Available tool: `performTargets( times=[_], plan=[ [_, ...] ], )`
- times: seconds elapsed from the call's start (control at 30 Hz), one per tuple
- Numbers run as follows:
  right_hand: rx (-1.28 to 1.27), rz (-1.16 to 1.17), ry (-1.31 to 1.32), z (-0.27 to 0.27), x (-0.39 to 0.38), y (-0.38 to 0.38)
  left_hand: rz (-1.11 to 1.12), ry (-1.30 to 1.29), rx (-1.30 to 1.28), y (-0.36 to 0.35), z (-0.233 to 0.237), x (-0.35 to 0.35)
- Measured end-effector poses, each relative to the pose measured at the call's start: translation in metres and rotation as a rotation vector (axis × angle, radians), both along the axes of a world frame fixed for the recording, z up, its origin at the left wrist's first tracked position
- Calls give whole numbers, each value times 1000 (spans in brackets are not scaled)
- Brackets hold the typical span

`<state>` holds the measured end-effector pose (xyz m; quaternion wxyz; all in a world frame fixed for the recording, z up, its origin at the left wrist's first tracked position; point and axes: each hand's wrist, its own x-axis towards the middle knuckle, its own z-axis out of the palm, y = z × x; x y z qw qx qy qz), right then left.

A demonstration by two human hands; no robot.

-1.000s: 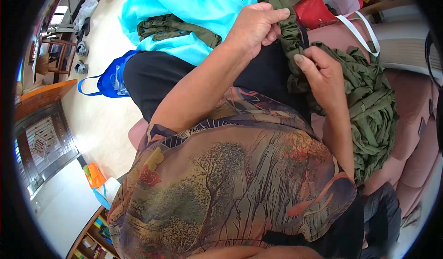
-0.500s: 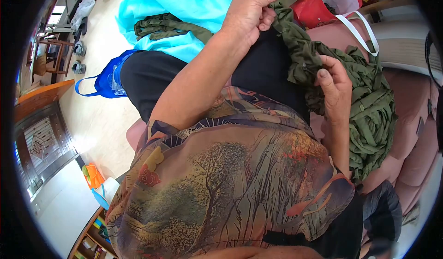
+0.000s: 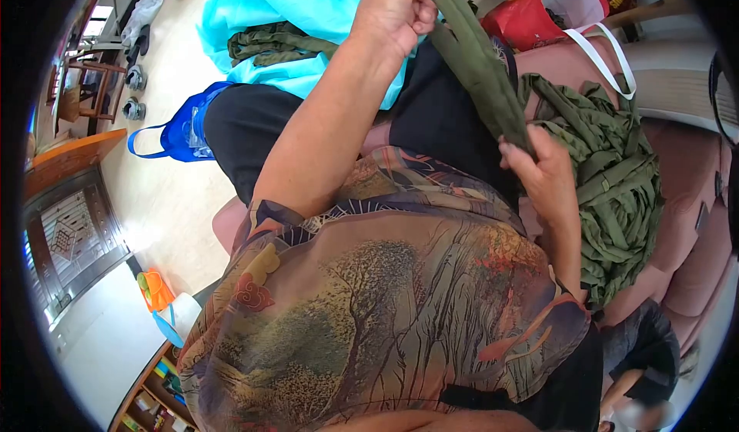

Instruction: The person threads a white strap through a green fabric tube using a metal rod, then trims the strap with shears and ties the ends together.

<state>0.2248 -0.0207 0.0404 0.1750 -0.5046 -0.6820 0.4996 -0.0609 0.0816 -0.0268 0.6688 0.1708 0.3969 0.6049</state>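
Note:
A dark green fabric strip (image 3: 481,66) is stretched flat and taut on a slant between my two hands, above my dark-trousered lap. At its far end my left hand (image 3: 396,13) is closed on it, thumb on top. The near end is pinched between the thumb and fingers of my right hand (image 3: 545,172). Beside my right hand, a large heap of the same green fabric (image 3: 616,201) lies on the pink sofa. More folded green fabric (image 3: 277,45) rests on a bright turquoise sheet (image 3: 331,1) beyond my knees.
A red bag (image 3: 531,13) with white handles stands at the sofa's far end. Against my left knee is a blue bag (image 3: 178,128) holding something clear. Shoes (image 3: 134,109) sit on the pale floor. At the lower right another person (image 3: 643,347) in dark clothing is partly visible.
The bunched green fabric between my hands is now pulled out into a smooth, straight strip. My left hand has moved slightly left and away from me; my right hand has come a little nearer.

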Motion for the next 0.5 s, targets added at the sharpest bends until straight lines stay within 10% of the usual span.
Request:
performTargets(
  times=[0.27, 0.5],
  plan=[
    [350, -203, 93, 12, -17, 30, -137, 152, 27, -51, 42, 79],
    [64, -293, 312, -2, -14, 31, -284, 389, 135, -69, 52, 114]
  ],
)
